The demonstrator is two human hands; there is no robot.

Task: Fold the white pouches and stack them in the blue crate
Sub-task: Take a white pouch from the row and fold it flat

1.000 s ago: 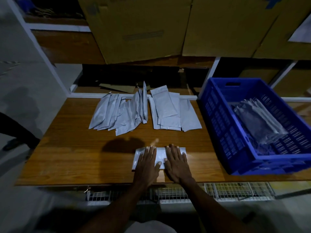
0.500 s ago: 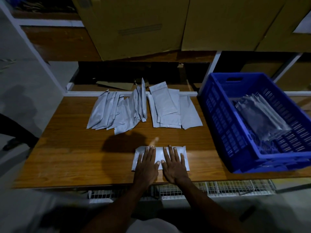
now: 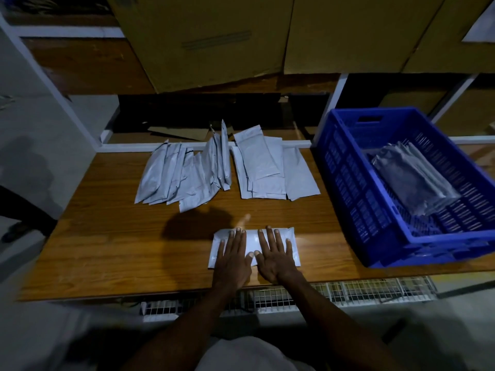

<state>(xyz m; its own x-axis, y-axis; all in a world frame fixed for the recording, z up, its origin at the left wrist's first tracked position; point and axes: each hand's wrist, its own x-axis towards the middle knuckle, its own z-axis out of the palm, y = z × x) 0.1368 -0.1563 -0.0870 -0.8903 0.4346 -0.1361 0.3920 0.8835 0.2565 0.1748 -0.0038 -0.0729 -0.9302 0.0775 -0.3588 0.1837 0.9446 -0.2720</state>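
A white pouch (image 3: 252,240) lies flat near the front edge of the wooden table (image 3: 107,242). My left hand (image 3: 232,258) presses its left half with straight fingers. My right hand (image 3: 274,257) presses its right half the same way, thumbs nearly touching. Behind it, a fanned heap of white pouches (image 3: 184,175) lies at the back left and a flatter pile of pouches (image 3: 270,172) at the back middle. The blue crate (image 3: 348,183) stands on the right with several pouches (image 3: 412,175) stacked inside.
Large cardboard boxes (image 3: 214,36) fill the shelf above the table's back. A white wire rack (image 3: 334,290) runs under the table's front edge. Someone's dark leg and shoe (image 3: 16,228) stand on the floor at the far left.
My hands have stayed flat on the pouch, sliding slightly apart and toward me as they smooth it. The camera has tilted a little.
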